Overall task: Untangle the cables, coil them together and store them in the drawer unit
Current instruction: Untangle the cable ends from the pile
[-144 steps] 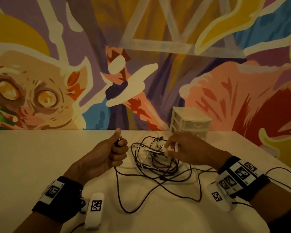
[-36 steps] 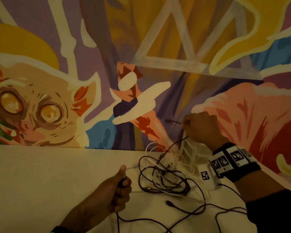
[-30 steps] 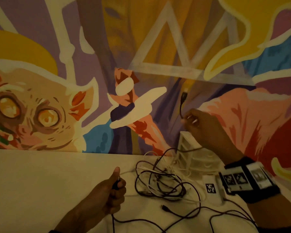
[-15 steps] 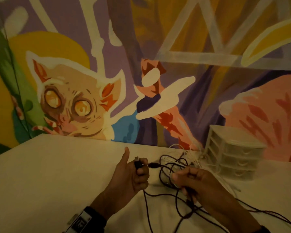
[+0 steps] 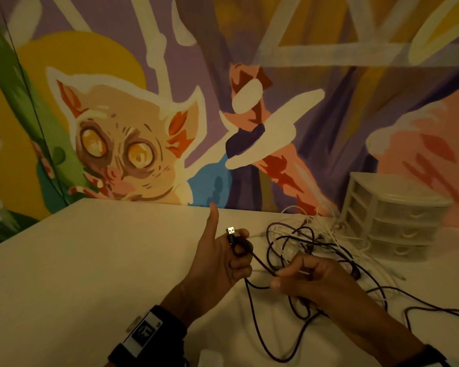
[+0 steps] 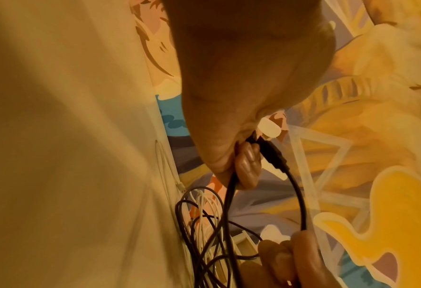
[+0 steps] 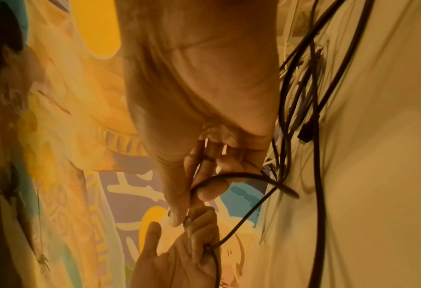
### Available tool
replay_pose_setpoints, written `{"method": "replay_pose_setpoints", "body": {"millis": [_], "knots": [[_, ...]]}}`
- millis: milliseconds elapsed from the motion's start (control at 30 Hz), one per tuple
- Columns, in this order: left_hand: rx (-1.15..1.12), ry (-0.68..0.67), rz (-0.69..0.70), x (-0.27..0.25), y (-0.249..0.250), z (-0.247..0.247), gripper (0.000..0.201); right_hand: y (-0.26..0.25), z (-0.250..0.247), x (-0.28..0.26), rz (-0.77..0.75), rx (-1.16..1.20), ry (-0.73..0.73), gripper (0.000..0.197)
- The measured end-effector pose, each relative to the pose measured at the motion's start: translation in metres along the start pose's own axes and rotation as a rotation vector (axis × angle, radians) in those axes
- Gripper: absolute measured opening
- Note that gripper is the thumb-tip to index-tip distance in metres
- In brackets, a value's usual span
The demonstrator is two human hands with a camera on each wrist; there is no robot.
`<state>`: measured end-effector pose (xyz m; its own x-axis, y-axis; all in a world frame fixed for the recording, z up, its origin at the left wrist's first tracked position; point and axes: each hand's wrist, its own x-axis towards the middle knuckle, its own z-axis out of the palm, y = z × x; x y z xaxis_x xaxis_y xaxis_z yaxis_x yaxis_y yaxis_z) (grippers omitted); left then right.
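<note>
A dark cable (image 5: 260, 263) is gripped at its plug end (image 5: 231, 230) by the left hand (image 5: 223, 258), fingers curled round it and thumb raised. A little further along, the same cable is pinched between thumb and fingers of the right hand (image 5: 310, 280). The rest lies in a tangle (image 5: 310, 242) with white cables on the bench (image 5: 104, 260), just beside the drawer unit (image 5: 392, 215). The cables are judged light, limp and springy, prone to snagging where loops cross. The stiff plug seems the surest hold, with slack fed through loose fingers.
</note>
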<state>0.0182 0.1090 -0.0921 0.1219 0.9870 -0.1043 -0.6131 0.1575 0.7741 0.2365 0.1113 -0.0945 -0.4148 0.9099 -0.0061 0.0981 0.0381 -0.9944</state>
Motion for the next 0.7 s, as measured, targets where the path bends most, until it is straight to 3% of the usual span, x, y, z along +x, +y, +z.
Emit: {"method": "replay_pose_setpoints", "body": {"millis": [200,267,367,533,633,700], "knots": [[0.307,-0.034,0.044,-0.003,-0.007,0.005,0.046,0.005,0.004,0.002,-0.035,-0.057,0.027,0.019],[0.286,-0.037,0.062,-0.002,-0.009,0.006,0.048,0.005,0.005,0.001,-0.044,-0.069,0.025,0.03],[0.186,-0.006,0.105,0.0,-0.003,0.003,0.054,0.002,0.001,-0.001,-0.093,-0.055,-0.02,0.024],[0.04,0.036,0.186,0.002,0.012,-0.005,0.048,-0.005,-0.03,0.003,-0.163,0.064,0.187,0.018],[0.002,0.03,0.214,0.002,0.017,-0.008,0.047,-0.003,-0.052,0.005,-0.228,-0.182,0.231,0.016],[-0.013,0.024,0.222,0.002,0.017,-0.008,0.047,0.002,-0.059,0.005,-0.269,-0.385,0.189,0.025]]}}
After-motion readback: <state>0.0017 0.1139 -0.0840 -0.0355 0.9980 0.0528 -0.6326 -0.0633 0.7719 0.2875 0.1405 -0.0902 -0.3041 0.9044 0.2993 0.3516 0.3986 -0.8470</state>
